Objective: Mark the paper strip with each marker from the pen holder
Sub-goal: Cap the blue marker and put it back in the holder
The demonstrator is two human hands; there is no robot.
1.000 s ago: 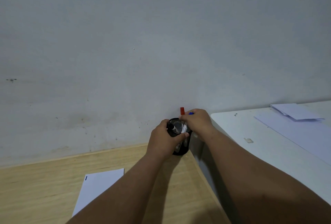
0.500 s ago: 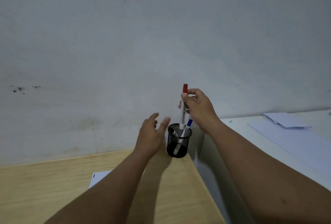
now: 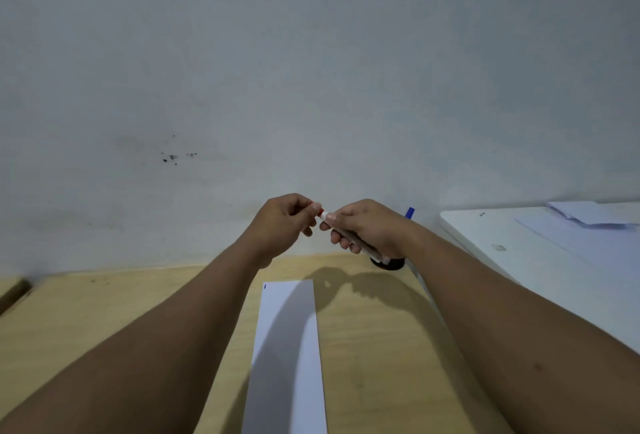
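The right hand (image 3: 370, 225) has its grip clenched around the barrel of a white marker (image 3: 360, 243), which lies tilted across the palm, its lower end poking out below the little finger and its upper end pointing up and to the left. The left hand (image 3: 282, 222) meets it there: thumb and fingertips (image 3: 314, 206) pinch the red cap (image 3: 319, 210) at the marker's tip, so both hands grasp the same marker, one on the body and one on the cap. Whether the cap is seated or partly pulled off cannot be told.

Both hands are raised above the wooden worktop (image 3: 381, 347), not touching it, and their shadow falls across the wood below. Just behind the right hand and mostly hidden by it stands the black pen holder (image 3: 391, 263) at the worktop's far right corner; only its base shows. A blue marker (image 3: 409, 212) sticks up from behind the right wrist.

The paper strip (image 3: 287, 357) lies flat on the worktop between the two forearms, running toward the viewer, with one small blue mark (image 3: 265, 286) at its far left corner. To the right is a white worktop (image 3: 519, 253) carrying loose white sheets (image 3: 585, 213). A pale wall (image 3: 311, 69) with a few dark specks fills the background.
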